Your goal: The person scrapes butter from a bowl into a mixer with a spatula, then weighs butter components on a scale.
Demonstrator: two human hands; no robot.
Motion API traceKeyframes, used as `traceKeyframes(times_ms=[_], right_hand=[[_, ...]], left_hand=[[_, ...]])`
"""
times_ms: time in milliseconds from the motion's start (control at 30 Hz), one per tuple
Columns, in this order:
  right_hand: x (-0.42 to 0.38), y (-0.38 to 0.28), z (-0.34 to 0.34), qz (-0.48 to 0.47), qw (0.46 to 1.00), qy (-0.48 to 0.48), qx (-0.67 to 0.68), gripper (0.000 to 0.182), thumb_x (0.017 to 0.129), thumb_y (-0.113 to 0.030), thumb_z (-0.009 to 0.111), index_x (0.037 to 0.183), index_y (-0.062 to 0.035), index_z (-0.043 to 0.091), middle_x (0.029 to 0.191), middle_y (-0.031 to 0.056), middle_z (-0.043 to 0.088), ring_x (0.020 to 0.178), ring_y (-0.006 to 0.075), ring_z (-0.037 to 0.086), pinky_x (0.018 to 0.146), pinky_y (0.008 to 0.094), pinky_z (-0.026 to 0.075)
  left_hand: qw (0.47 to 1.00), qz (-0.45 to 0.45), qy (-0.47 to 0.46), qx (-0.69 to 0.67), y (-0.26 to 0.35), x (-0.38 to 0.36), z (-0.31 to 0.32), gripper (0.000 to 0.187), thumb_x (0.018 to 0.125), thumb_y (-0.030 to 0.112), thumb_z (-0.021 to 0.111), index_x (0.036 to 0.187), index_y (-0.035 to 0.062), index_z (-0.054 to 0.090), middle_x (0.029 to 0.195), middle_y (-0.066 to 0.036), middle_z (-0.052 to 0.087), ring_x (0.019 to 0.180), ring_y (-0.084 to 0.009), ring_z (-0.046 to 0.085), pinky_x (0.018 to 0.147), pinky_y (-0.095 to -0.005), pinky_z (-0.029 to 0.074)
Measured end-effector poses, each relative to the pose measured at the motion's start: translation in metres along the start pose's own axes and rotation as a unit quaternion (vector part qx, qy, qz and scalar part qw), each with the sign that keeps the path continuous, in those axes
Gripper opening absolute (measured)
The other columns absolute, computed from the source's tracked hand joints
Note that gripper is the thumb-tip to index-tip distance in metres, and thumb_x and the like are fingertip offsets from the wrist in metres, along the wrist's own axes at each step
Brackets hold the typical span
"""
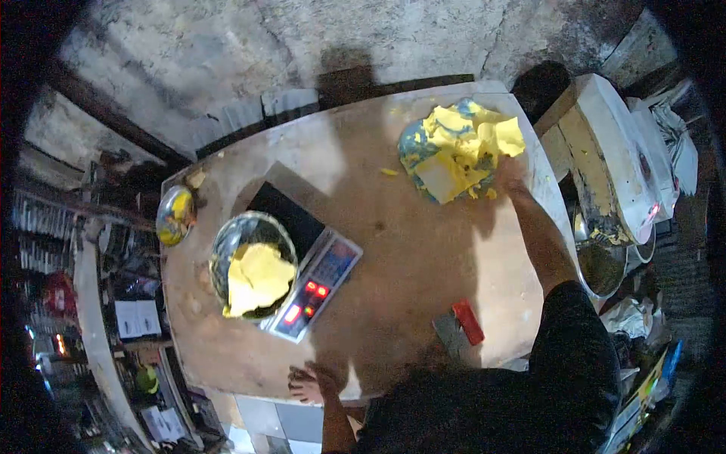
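Note:
My left hand (306,384) rests at the table's near edge with its fingers spread, holding nothing. My right hand (511,174) reaches to the far right, against the edge of a heap of soft yellow material (473,136), like dough or margarine, on a blue sheet or bag. Its fingers are blurred and partly hidden there. A pale square piece (437,179) lies at the heap's near left side. Left of centre, a metal bowl (221,250) holding a yellow lump (261,278) sits on a digital scale (327,265) with lit red digits.
A scraper with a red handle (469,322) lies at the table's near right. A small bowl with yellow residue (175,216) stands at the left edge. Beyond the table's right edge are a white bucket (605,268) and a pale bulky machine or container (616,159).

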State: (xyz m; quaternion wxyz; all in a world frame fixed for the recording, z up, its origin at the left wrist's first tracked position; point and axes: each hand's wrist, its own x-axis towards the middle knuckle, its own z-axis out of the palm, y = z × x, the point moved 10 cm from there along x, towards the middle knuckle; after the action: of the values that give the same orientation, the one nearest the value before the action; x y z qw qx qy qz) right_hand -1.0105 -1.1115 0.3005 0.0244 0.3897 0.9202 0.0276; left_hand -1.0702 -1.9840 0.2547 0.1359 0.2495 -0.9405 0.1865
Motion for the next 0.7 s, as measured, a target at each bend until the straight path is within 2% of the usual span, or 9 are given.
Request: traceKeyframes(times_ms=[33,67,133,200,267,500,600,667,700], right_hand=[[0.016,0.025,0.052,0.022,0.962,0.245,-0.117,0.031,0.08,-0.032,0.053,0.099,-0.0079,0.058,0.078,0.007,0.059,0.068,0.0219,0.059,0.06,0.0376,0.049],[0.024,0.035,0.049,0.023,0.961,0.246,-0.127,0.031,0.08,-0.032,0.053,0.099,-0.0079,0.058,0.078,0.007,0.059,0.068,0.0219,0.059,0.06,0.0376,0.049],[0.03,0.043,0.065,-0.011,0.963,0.105,0.246,0.028,0.081,-0.029,0.051,0.098,-0.0081,0.058,0.077,0.0082,0.059,0.075,0.0245,0.061,0.063,0.0374,0.049],[0.038,0.03,0.049,-0.006,0.98,0.035,0.194,0.028,0.082,-0.023,0.047,0.102,-0.0046,0.057,0.074,0.0124,0.06,0.076,0.0294,0.061,0.065,0.0378,0.049],[0.026,-0.017,0.042,-0.147,0.972,-0.071,-0.167,0.03,0.073,-0.014,0.051,0.096,0.0038,0.057,0.073,0.0149,0.059,0.068,0.0278,0.059,0.053,0.0389,0.046],[-0.004,-0.083,0.038,-0.205,0.96,0.118,-0.147,0.033,0.073,-0.013,0.05,0.098,0.0087,0.056,0.068,0.0157,0.058,0.062,0.0266,0.059,0.048,0.0393,0.046],[0.027,-0.093,0.044,-0.173,0.983,0.014,-0.061,0.03,0.075,-0.014,0.05,0.097,0.0055,0.058,0.064,0.0131,0.058,0.06,0.0266,0.058,0.048,0.0399,0.047],[0.043,-0.099,0.033,-0.185,0.983,-0.015,0.007,0.027,0.079,-0.018,0.049,0.096,0.0001,0.059,0.066,0.0117,0.059,0.06,0.0277,0.058,0.051,0.0405,0.048],[0.037,-0.121,0.037,-0.285,0.936,-0.12,-0.17,0.024,0.081,-0.021,0.049,0.094,-0.0045,0.061,0.076,0.0126,0.061,0.067,0.0289,0.06,0.057,0.0394,0.05]], left_hand=[[0.998,0.061,0.01,0.031,0.01,0.001,-0.001,0.07,0.077,0.067,0.034,0.115,0.0082,0.042,0.102,-0.014,0.043,0.092,-0.0316,0.046,0.074,-0.0462,0.04],[0.982,0.126,0.102,0.098,0.034,-0.004,-0.049,0.067,0.078,0.066,0.036,0.114,0.0095,0.044,0.1,-0.011,0.043,0.09,-0.0286,0.047,0.069,-0.0429,0.041],[0.997,0.035,0.026,0.064,0.002,0.0,0.005,0.064,0.079,0.063,0.037,0.115,0.011,0.043,0.098,-0.008,0.044,0.087,-0.0264,0.048,0.065,-0.0413,0.041],[0.993,0.061,0.066,0.072,0.003,-0.008,0.012,0.062,0.08,0.062,0.038,0.115,0.0115,0.043,0.1,-0.007,0.044,0.088,-0.0272,0.048,0.065,-0.0413,0.041],[0.988,0.09,0.051,0.117,0.02,-0.001,-0.01,0.062,0.081,0.062,0.036,0.117,0.012,0.041,0.103,-0.008,0.043,0.09,-0.0277,0.046,0.065,-0.0413,0.04],[0.994,0.047,-0.094,0.025,-0.018,-0.008,0.065,0.067,0.082,0.061,0.035,0.124,0.0093,0.035,0.109,-0.013,0.041,0.097,-0.0331,0.044,0.073,-0.0484,0.038],[0.993,0.061,0.05,0.088,-0.008,-0.008,0.044,0.067,0.081,0.061,0.037,0.123,0.0081,0.035,0.108,-0.013,0.041,0.096,-0.0332,0.044,0.074,-0.0502,0.038],[0.996,0.055,0.019,0.072,-0.002,-0.004,0.029,0.068,0.081,0.061,0.038,0.123,0.0079,0.034,0.109,-0.014,0.041,0.097,-0.0338,0.043,0.075,-0.0502,0.038],[0.997,0.051,-0.017,0.057,0.001,-0.002,0.024,0.068,0.08,0.06,0.04,0.123,0.0077,0.034,0.111,-0.014,0.04,0.099,-0.0344,0.043,0.076,-0.0502,0.038]])
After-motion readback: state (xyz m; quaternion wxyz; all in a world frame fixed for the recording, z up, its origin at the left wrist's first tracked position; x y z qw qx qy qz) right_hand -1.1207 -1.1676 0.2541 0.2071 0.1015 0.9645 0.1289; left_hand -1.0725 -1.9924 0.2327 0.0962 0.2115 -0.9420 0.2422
